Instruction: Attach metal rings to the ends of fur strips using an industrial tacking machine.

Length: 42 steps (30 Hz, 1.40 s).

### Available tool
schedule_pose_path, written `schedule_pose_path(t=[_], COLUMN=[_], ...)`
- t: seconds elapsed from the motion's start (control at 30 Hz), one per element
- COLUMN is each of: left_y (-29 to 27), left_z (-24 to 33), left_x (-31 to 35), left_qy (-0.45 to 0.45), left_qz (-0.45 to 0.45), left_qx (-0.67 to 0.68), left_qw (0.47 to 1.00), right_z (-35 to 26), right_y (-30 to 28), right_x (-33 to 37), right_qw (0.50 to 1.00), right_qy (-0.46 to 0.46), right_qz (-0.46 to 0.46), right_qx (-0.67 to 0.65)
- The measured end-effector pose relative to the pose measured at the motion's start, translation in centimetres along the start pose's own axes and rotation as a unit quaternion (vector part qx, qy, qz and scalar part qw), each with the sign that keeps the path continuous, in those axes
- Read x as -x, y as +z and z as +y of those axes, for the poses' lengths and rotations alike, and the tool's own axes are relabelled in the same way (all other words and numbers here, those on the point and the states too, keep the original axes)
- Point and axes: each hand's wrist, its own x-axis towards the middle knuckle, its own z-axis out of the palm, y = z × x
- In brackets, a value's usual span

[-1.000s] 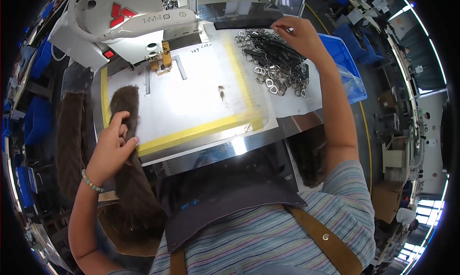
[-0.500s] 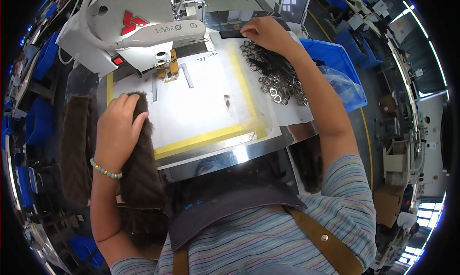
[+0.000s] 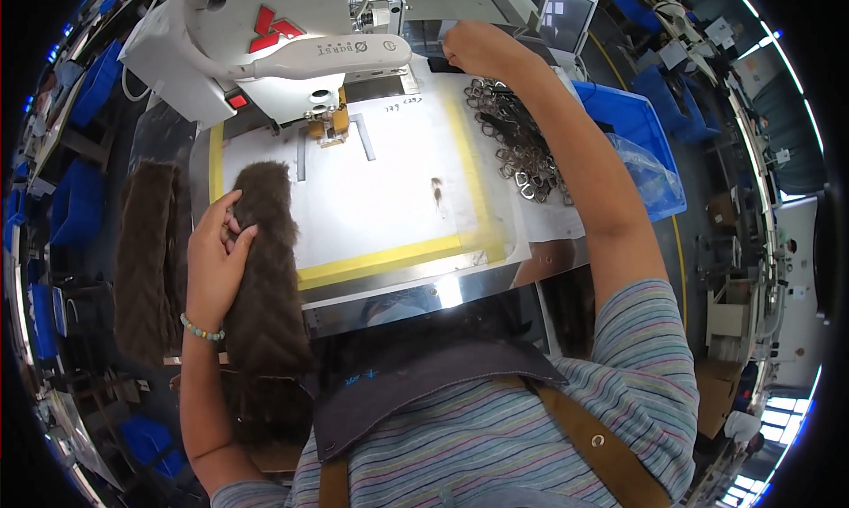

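Observation:
My left hand (image 3: 217, 259) rests along the left edge of a long brown fur strip (image 3: 270, 287), its fingers loosely bent and the thumb apart from them on the pile. That strip lies over the left front of the white sewing bed (image 3: 389, 190), which is edged in yellow tape. At the far right of the machine, my right hand (image 3: 478, 50) has its fingertips pressed together at a flat black strip (image 3: 439, 64). Just in front of that forearm is a heap of metal rings with dark straps (image 3: 522, 154).
The white sewing machine head (image 3: 274, 66) stands over the far left of the bed. Another folded fur strip (image 3: 146, 260) hangs at the left. A blue bin (image 3: 637, 128) with clear plastic is at the right, beyond my forearm. A screen (image 3: 566, 15) stands behind.
The left hand has slid toward me and to the strip's left edge, showing more fur. My right hand stays at the black strip, fingers bent lower. The whole view has shifted slightly.

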Motion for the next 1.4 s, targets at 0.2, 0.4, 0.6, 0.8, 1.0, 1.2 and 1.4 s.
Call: schedule_pose_path(t=[0.2,0.4,0.6,0.8,1.0,1.2,1.4], left_y=[1.0,0.9,2.3,4.9,5.6,5.7,5.4], left_z=[0.7,2.4,5.6,6.6,3.8,4.2,4.1], left_x=[-0.4,-1.2,-3.5,-5.9,-6.9,-6.9,-6.7], left_qy=[0.014,-0.014,0.172,0.314,0.346,0.322,0.312], left_qz=[0.022,0.067,0.049,0.033,-0.026,-0.042,-0.053], left_qx=[-0.001,0.08,-0.121,-0.157,-0.076,-0.038,-0.03], left_qw=[1.0,0.994,0.976,0.936,0.935,0.945,0.948], right_z=[0.5,1.0,0.5,1.4,-2.9,-10.4,-9.4], right_y=[0.8,0.0,-0.2,-1.0,-2.3,0.9,-2.1], right_x=[2.0,4.8,4.9,5.3,5.7,6.3,7.6], right_qw=[0.997,0.979,0.98,0.967,0.95,0.925,0.974], right_qy=[-0.026,-0.031,-0.079,-0.041,-0.237,-0.345,-0.09], right_qz=[0.077,0.182,0.166,0.247,0.177,0.157,0.208], right_qx=[0.005,-0.09,-0.08,0.042,0.096,0.012,-0.01])
